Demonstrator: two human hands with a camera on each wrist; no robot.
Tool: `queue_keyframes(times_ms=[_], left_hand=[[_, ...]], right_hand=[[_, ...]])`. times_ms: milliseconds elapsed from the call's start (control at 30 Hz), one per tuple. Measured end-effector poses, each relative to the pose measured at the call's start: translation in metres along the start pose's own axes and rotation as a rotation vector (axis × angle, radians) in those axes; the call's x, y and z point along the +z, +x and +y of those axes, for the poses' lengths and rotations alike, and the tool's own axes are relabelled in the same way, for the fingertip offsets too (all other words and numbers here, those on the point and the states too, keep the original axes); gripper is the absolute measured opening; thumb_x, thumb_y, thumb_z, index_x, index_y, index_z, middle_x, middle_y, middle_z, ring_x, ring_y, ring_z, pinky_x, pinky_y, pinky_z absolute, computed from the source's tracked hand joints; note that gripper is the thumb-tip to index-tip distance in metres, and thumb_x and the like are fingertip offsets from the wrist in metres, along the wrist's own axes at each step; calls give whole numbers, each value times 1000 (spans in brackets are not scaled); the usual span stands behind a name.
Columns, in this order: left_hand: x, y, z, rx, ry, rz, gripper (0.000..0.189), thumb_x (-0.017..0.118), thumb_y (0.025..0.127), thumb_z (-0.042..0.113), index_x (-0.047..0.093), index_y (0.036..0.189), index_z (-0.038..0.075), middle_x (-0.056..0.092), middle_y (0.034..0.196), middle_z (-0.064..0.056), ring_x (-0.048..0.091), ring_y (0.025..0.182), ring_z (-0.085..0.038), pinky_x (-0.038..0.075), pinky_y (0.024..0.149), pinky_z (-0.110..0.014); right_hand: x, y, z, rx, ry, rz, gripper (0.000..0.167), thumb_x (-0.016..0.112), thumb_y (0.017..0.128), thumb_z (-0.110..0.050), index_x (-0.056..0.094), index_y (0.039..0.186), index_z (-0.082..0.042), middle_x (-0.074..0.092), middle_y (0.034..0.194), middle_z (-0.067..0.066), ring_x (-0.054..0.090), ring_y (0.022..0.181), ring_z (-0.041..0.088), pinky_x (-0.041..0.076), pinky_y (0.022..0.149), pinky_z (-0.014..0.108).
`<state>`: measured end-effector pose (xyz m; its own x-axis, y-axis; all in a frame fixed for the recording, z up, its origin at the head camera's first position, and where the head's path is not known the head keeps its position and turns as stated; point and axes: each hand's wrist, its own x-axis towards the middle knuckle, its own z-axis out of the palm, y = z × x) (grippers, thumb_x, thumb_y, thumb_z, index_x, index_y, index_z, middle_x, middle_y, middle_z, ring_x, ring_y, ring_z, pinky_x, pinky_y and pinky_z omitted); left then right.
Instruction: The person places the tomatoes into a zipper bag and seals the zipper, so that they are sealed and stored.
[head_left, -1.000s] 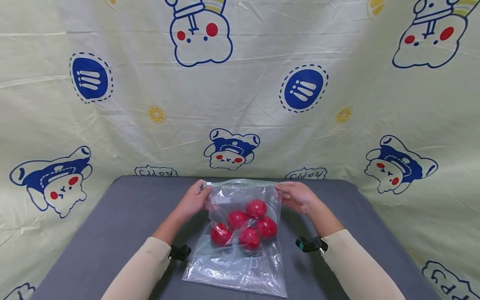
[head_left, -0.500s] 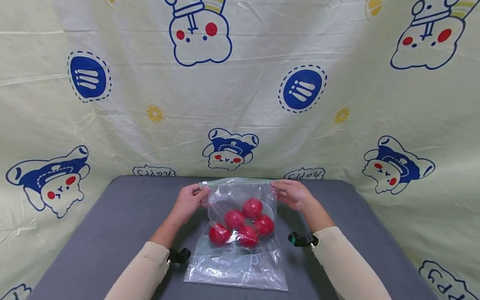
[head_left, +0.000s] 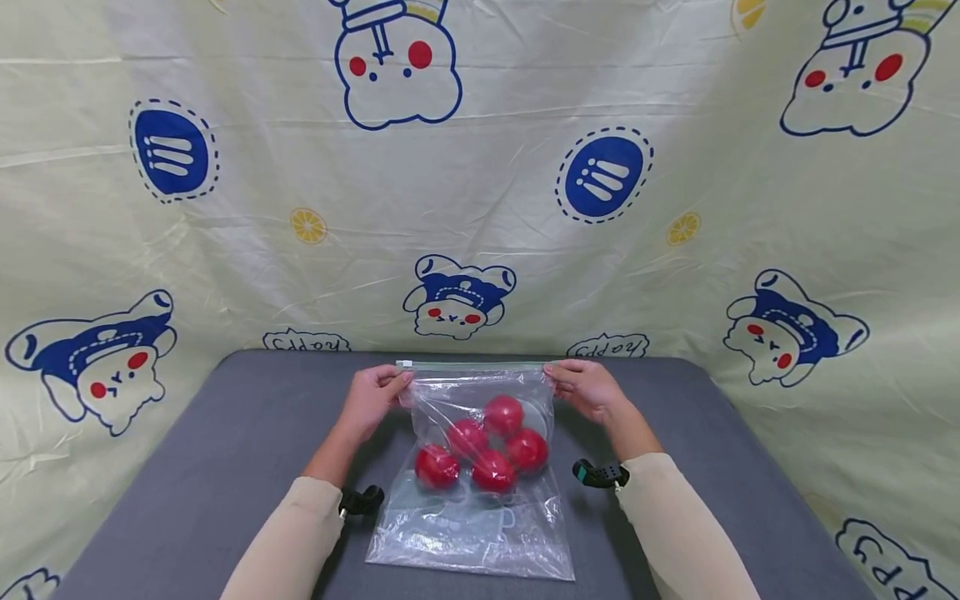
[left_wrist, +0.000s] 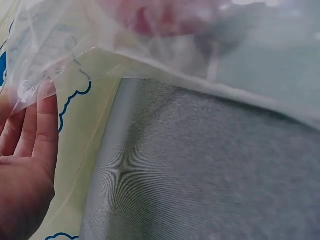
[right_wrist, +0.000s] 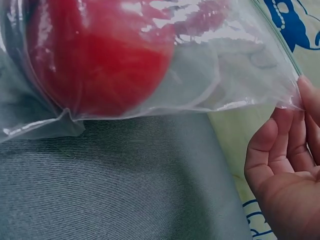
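Note:
A large clear slider zip bag (head_left: 517,537) lies toward me with several round, shiny red tomato-like pieces (head_left: 492,472) inside. Its greenish zip strip (head_left: 480,367) runs straight between my hands, and the white slider (head_left: 405,364) is at the left end. My left hand (head_left: 367,404) pinches the top left corner beside the slider. At the opposite corner, my right hand (head_left: 592,390) pinches the strip's end between thumb and fingers. Up close in the right wrist view, one red piece (right_wrist: 110,65) presses against the film above the right hand (right_wrist: 282,170).
A grey cloth-covered table (head_left: 255,467) lies under the bag. Behind it hangs a pale curtain (head_left: 517,183) with cartoon prints. Black wrist cameras sit on both wrists, the left camera (head_left: 362,501) close to the bag's side.
The bag's top edge, bowed upward before, is now pulled straight. Both hands have shifted slightly left with the bag, and its lower edge sits a little higher in view.

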<state>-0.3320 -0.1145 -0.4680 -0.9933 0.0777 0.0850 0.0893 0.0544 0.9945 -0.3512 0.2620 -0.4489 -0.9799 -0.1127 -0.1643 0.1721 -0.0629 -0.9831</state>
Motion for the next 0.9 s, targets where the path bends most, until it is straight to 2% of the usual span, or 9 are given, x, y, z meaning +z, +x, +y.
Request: queue_keyframes(times_ms=[167,333,467,667,900], left_hand=[[0,7,-2,-6,4,30,22,69,99,12,71,107,-9,72,77,0,67,66,-10,61,66,-25],[4,10,-6,-18,-10,61,25,67,100,13,70,112,-9,73,81,0,66,69,-9,60,67,-23],[7,11,-10,-33,-46,69,25,66,101,12,69,114,-9,73,82,0,65,69,-8,59,66,-22],[8,9,-11,-58,-108,72,25,66,101,11,67,114,-10,74,83,1,66,68,-8,59,65,-22],[11,7,-8,-75,-140,60,28,67,100,14,67,120,-7,78,100,-9,71,77,-9,62,71,-24]], right_hand=[[-1,2,6,-22,8,-5,13,68,99,-10,75,88,-14,73,78,-2,69,72,10,59,71,25],[-1,1,12,-46,25,15,9,69,98,-11,76,93,-13,73,79,-3,69,73,10,59,72,24],[-1,0,14,-56,24,54,9,70,98,-13,78,93,-15,73,80,-3,68,73,11,58,72,24],[3,-1,15,-76,69,68,13,69,97,-9,79,92,-16,74,81,-3,68,72,10,58,72,24],[8,-3,16,-83,37,85,9,69,98,-11,77,101,-12,74,85,-5,70,78,10,59,76,24]])
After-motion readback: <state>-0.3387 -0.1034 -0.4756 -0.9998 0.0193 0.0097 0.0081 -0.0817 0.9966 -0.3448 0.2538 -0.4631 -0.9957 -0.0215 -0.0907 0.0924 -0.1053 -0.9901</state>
